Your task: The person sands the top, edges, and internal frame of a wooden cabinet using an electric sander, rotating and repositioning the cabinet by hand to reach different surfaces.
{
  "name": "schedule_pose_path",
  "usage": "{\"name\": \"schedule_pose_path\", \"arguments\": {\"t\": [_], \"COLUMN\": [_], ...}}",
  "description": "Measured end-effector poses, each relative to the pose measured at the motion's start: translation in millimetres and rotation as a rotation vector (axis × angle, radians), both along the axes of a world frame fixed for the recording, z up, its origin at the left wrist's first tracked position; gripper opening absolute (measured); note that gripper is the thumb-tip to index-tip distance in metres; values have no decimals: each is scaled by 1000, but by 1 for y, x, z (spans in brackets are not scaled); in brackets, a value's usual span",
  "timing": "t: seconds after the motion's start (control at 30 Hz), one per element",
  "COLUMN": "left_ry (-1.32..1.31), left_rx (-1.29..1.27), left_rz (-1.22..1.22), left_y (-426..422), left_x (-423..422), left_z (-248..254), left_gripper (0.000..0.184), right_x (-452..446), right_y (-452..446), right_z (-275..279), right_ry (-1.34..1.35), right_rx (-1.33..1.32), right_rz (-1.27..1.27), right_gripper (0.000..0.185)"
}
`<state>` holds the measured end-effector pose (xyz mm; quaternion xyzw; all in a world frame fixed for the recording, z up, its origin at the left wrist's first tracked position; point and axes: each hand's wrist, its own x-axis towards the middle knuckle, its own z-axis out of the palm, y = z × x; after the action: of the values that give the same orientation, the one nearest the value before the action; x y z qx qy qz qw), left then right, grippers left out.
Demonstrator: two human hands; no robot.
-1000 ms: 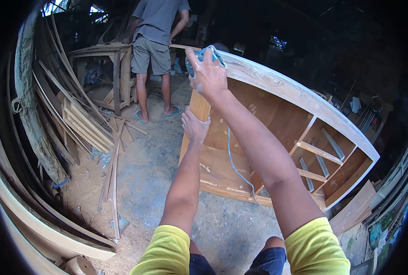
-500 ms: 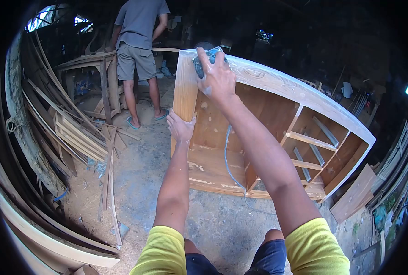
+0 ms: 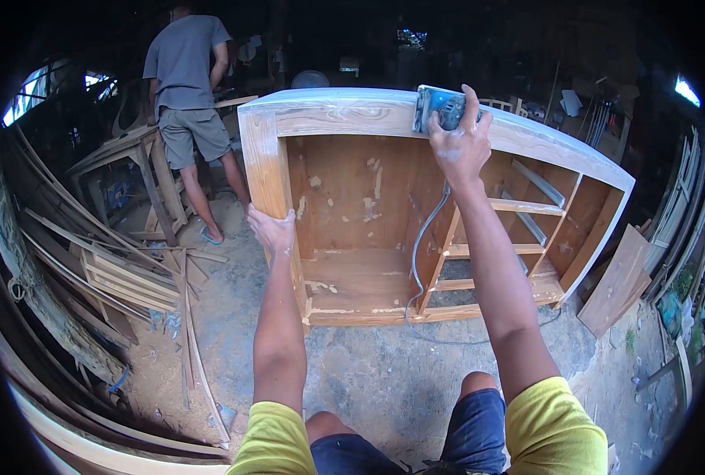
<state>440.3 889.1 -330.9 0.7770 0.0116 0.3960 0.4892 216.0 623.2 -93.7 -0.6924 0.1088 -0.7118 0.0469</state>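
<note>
A wooden cabinet frame (image 3: 344,111) stands in front of me, with a wide open bay on the left and drawer slots on the right. My right hand (image 3: 462,150) is closed round a blue electric sander (image 3: 445,109), whose pad lies against the pale, dusty top rail near its middle. From the sander a cord (image 3: 421,245) hangs across the open bay to the floor. Lower down, my left hand (image 3: 273,231) grips the left post (image 3: 265,170) of the cabinet, fingers wrapped round its outer side. White dust coats both hands.
A person in a grey shirt (image 3: 188,63) stands with their back to me at a wooden workbench (image 3: 115,150), back left. Stacked wood strips (image 3: 123,277) and a tree-trunk post (image 3: 43,309) line the left. At right, a loose board (image 3: 612,281) leans near more timber.
My right hand has moved the sander rightward along the top rail from the left corner to about the middle. My left hand stays on the post. The view has shifted right.
</note>
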Motion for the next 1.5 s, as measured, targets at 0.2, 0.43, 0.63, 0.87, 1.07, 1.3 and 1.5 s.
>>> {"name": "schedule_pose_path", "arguments": {"t": [0.2,0.43,0.63,0.87,1.07,1.3,1.5], "left_ry": [-3,-12,-44,-85,-102,-104,-119], "left_rx": [12,26,25,55,60,89,139], "left_rz": [15,-28,-22,-2,-15,-3,48], "left_y": [2,3,2,2,2,2,7], "left_x": [1,-1,0,8,10,18,33], "left_z": [-3,0,-1,-7,-8,-10,-16], "left_gripper": [114,113,111,113,115,111,111], "right_x": [25,52,17,-35,-80,-121,-114], "right_y": [43,109,36,-69,-163,-258,-230], "right_z": [-8,-49,-37,-19,-19,-14,-12], "right_ry": [-7,316,198,42,-10,-104,-72], "right_rx": [21,-255,-145,-44,26,278,280], "right_rz": [30,202,143,9,-54,-110,-46], "right_gripper": [78,91,82,76,78,82,81]}}
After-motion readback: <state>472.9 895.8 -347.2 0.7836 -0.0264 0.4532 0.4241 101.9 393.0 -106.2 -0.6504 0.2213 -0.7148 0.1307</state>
